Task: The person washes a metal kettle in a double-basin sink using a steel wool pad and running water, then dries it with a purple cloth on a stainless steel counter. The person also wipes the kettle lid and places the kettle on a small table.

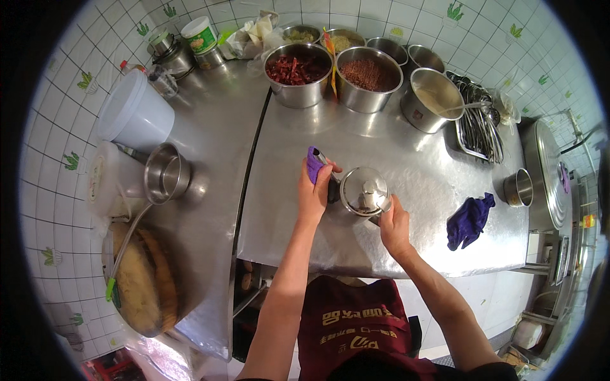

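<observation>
A lidded stainless-steel kettle (364,191) is between my two hands over the metal table. My right hand (396,226) grips it at the near right side, where a dark handle is partly hidden by the fingers. My left hand (315,190) holds a small purple cloth (312,164) against a slim metal part, apparently the spout, on the kettle's left. The fingers hide much of that part. Whether the kettle's base touches the table cannot be seen. Another purple cloth (469,221) lies crumpled on the table to the right.
Pots of dried red chillies (295,69) and reddish peppercorn-like spice (366,74) stand at the back. Right of them are a pot with a ladle (434,97) and a tray of spoons (479,138). A dipper (167,174), white bucket (136,107) and round wooden chopping board (138,281) are left.
</observation>
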`<state>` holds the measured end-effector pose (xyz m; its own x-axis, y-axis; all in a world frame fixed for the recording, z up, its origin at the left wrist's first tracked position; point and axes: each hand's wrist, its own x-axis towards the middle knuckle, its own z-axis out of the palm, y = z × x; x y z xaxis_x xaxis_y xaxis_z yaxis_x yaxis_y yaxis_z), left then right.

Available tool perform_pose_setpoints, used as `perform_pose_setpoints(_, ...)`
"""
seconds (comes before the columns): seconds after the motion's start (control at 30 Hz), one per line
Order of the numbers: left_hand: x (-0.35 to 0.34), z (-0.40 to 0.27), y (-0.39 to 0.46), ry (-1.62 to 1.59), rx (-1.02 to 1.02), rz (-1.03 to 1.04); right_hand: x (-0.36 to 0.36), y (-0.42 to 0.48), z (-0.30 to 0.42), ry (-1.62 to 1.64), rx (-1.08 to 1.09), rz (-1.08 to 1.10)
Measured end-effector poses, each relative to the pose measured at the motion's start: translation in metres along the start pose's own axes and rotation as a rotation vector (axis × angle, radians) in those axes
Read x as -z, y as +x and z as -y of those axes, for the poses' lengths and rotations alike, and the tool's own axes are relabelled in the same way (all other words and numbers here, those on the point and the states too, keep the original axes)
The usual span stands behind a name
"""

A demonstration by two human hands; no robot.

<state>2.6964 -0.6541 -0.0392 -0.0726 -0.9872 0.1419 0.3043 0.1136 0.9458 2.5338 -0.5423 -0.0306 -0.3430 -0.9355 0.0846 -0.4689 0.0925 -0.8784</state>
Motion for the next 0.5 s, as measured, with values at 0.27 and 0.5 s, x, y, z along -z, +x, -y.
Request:
perform_pose_setpoints(0.27, 0.046, 0.06, -0.029, 0.46, 0.212, 0.007, 0.003, 0.009, -0.01, 0.025, 0.033, -0.039)
perform_pose_setpoints(0.5, 0.04, -0.024, -0.028, -0.38, 0.425, -0.124, -0.004, 0.001, 0.0, 0.061, -0.056, -0.039)
